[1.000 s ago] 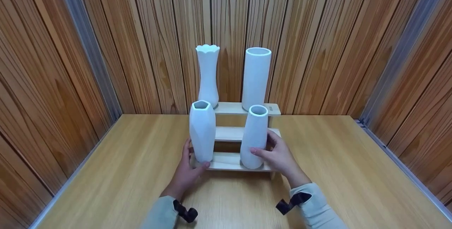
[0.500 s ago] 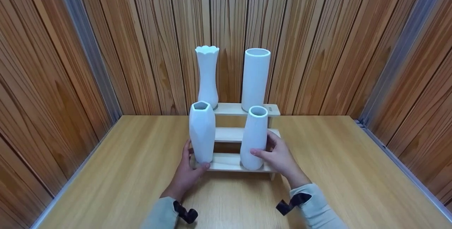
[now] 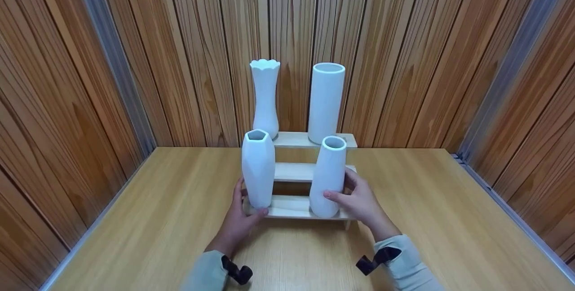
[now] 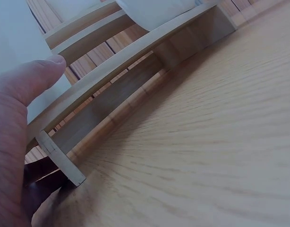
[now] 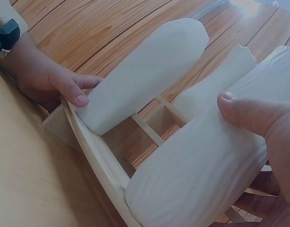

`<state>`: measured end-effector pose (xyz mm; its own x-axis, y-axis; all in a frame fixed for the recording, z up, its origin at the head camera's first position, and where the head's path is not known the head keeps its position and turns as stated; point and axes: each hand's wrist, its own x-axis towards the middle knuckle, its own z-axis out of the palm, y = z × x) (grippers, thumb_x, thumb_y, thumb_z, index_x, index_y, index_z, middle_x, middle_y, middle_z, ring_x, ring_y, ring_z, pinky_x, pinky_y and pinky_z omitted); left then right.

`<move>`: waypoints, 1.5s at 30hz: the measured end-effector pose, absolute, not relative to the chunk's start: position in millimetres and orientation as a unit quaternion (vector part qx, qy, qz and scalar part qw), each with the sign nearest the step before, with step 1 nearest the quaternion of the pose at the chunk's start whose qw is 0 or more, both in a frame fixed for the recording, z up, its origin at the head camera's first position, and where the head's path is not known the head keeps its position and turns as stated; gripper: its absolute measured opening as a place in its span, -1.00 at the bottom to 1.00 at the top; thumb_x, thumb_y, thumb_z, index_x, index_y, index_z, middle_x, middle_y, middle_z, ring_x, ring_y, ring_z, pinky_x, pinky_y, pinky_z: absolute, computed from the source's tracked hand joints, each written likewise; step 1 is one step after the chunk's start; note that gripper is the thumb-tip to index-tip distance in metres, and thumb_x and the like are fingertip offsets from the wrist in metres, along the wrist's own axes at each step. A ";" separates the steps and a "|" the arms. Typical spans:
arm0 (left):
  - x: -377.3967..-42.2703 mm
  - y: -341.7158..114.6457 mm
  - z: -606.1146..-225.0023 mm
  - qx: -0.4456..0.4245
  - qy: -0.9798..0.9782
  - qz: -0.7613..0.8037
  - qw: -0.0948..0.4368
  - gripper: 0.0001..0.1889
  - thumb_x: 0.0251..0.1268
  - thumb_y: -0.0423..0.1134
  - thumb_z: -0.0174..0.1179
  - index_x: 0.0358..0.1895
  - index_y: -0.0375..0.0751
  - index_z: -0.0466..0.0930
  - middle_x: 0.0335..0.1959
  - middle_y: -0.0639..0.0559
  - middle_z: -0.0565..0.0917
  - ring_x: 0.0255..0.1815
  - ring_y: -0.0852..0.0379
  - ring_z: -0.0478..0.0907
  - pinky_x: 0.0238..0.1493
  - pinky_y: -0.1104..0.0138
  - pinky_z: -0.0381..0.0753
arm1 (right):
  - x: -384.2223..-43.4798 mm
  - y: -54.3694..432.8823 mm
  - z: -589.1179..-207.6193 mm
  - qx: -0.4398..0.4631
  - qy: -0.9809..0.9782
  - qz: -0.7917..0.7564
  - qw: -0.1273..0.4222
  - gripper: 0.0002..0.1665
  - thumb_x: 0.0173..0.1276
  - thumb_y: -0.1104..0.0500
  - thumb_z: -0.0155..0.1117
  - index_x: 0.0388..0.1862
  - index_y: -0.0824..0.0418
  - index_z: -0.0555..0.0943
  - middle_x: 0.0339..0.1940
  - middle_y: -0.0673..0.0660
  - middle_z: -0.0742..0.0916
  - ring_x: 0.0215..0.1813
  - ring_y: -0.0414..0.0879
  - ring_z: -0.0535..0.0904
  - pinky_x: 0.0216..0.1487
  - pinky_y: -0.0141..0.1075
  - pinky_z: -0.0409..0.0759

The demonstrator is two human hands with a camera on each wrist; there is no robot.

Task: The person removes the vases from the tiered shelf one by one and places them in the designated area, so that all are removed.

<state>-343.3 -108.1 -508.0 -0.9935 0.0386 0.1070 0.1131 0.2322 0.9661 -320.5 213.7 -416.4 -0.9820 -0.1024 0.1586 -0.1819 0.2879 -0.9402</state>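
Note:
A three-step wooden stand (image 3: 289, 202) carries white vases. My left hand (image 3: 237, 222) grips the left end of its lowest step; in the left wrist view the thumb (image 4: 34, 79) lies beside the vase base and the other fingers reach round the end leg (image 4: 63, 161). Above this hand a faceted vase (image 3: 258, 169) with a five-sided mouth stands on the lowest step. A smooth tapered vase (image 3: 331, 174) is in my right hand (image 3: 363, 201), thumb across its front and fingers behind it. Its base meets the lowest step near the right end, leaning slightly right at the top.
On the top step stand a scalloped-rim vase (image 3: 265, 98) at left and a straight cylindrical vase (image 3: 326, 102) at right. The middle step (image 3: 293, 172) shows between the front vases. Wood-panelled walls (image 3: 287, 12) enclose the table (image 3: 157, 219) at the back and sides.
My right hand and the tapered vase have shifted slightly to the right along the lowest step. My left hand keeps its place on the stand.

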 end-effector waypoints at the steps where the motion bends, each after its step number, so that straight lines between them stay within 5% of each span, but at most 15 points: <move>1: -343.4 -107.9 -507.7 -0.050 -0.784 -0.617 0.031 0.18 0.03 0.10 0.53 0.53 0.68 -0.25 0.53 0.00 0.19 0.60 -0.20 -0.01 0.47 -0.36 -0.15 | -320.2 214.8 -416.3 0.088 -0.802 0.590 0.035 0.07 0.12 -0.09 0.60 0.54 0.06 0.29 0.42 0.18 0.52 0.44 0.18 0.42 0.39 0.24 0.35; 21: -347.6 -114.5 -508.9 -0.043 -0.783 -0.620 0.032 0.33 -0.21 0.10 0.65 0.57 0.55 -0.22 0.46 -0.03 0.25 0.57 -0.23 0.06 0.47 -0.35 -0.06 | -316.5 237.8 -416.6 0.087 -0.807 0.581 0.056 0.05 0.16 -0.08 0.58 0.54 0.14 0.28 0.41 0.22 0.52 0.42 0.19 0.43 0.36 0.25 0.38; 29: -348.1 -113.9 -508.3 -0.013 -0.782 -0.623 0.006 0.28 -0.18 0.00 0.65 0.61 0.22 -0.09 0.48 -0.08 0.27 0.58 -0.24 0.05 0.48 -0.34 -0.09 | -312.9 251.2 -417.3 0.079 -0.818 0.567 0.062 0.06 0.19 -0.07 0.56 0.56 0.17 0.24 0.43 0.25 0.49 0.42 0.21 0.41 0.37 0.23 0.38; 45: -347.9 -114.2 -508.1 0.001 -0.776 -0.631 -0.005 0.28 -0.26 0.10 0.63 0.59 0.16 -0.03 0.55 -0.02 0.20 0.60 -0.20 0.00 0.49 -0.30 -0.04 | -306.7 275.0 -416.7 0.054 -0.827 0.556 0.060 0.10 0.18 -0.14 0.54 0.57 0.16 0.21 0.45 0.26 0.47 0.44 0.22 0.38 0.36 0.27 0.36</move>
<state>-347.9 -114.2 -508.1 -0.9999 0.0050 -0.0099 -0.0086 0.2042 0.9789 -306.7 275.0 -416.7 -0.9870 -0.0220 0.1595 -0.1559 0.3761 -0.9134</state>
